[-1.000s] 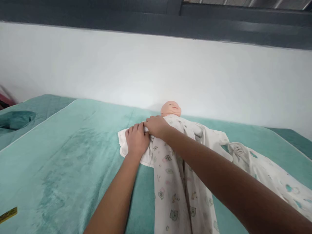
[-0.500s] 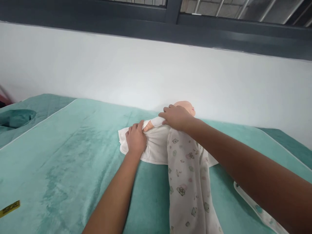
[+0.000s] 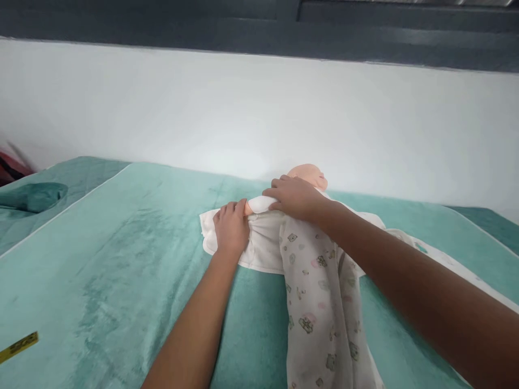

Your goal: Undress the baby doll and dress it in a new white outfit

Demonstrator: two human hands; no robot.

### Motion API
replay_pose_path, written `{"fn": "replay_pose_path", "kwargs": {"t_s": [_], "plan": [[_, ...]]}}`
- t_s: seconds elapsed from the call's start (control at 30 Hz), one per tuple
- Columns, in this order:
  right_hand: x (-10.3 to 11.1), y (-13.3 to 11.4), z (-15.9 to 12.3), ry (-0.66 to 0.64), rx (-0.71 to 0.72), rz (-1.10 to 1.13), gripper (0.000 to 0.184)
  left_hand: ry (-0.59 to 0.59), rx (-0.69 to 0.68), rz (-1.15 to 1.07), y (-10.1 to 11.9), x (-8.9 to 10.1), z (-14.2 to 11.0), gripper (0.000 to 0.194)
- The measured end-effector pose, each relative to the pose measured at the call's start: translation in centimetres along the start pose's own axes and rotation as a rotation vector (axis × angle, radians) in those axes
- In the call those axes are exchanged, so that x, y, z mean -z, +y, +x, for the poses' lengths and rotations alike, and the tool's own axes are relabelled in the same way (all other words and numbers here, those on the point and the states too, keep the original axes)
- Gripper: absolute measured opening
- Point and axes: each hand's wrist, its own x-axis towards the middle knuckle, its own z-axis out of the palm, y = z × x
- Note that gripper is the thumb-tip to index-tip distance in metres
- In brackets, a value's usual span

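Note:
A baby doll point(image 3: 308, 174) lies by the wall, its pinkish head showing past my right hand. My left hand point(image 3: 232, 226) is closed round the end of the doll's arm point(image 3: 247, 208), beside white cloth point(image 3: 265, 246) spread beneath. A white sleeve point(image 3: 261, 203) covers the arm between my hands. With fingers curled over the sleeve near the shoulder, my right hand point(image 3: 294, 197) grips it and hides much of the doll's upper body. Below that hand, a white garment with small bear prints point(image 3: 312, 302) trails toward me.
A teal plush cover point(image 3: 121, 281) lies under everything. Behind it rises a white wall point(image 3: 182, 119) with a dark window frame point(image 3: 203, 27) above. A yellow label strip point(image 3: 18, 347) is at the lower left. Another white printed cloth point(image 3: 438, 256) extends right, partly behind my forearm.
My left hand has moved slightly over the doll's hand, which is now mostly covered. My right hand stays at the sleeve. The view has tilted down, and more printed cloth shows at right.

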Motion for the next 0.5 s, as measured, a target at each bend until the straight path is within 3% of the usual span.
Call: {"fn": "replay_pose_path", "kwargs": {"t_s": [0.23,0.5], "plan": [[-0.69,0.06,0.23,0.028,-0.021,0.058,0.030,-0.024,0.100,-0.044,-0.29,0.12,0.38,0.021],[-0.89,-0.38,0.39,0.056,-0.067,0.106,0.028,-0.018,0.353,-0.229,-0.54,0.40,0.92,0.034]]}}
